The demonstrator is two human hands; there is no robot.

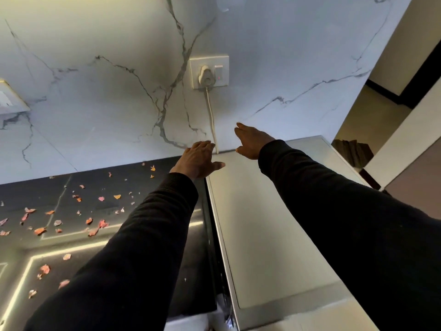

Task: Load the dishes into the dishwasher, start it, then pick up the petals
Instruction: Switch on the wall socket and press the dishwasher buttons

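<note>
Seemingly at the starting step, reaching empty, straight-fingered left hand (198,161) and right hand (253,142) over the flat grey metal dishwasher top (274,223), with dried pink-orange petals (95,206) scattered on the glossy black counter (152,187); next, likely pressing the white wall switch (218,70).

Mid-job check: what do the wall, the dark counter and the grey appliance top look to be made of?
Wall: seemingly polished marble or a marble-look slab, white with grey veins and a soft sheen. Dark counter: likely polished black stone, since it shows sharp bright reflections. Appliance top: probably metal with a satin silver-grey finish and a raised rim, though painted plastic is possible.
</note>
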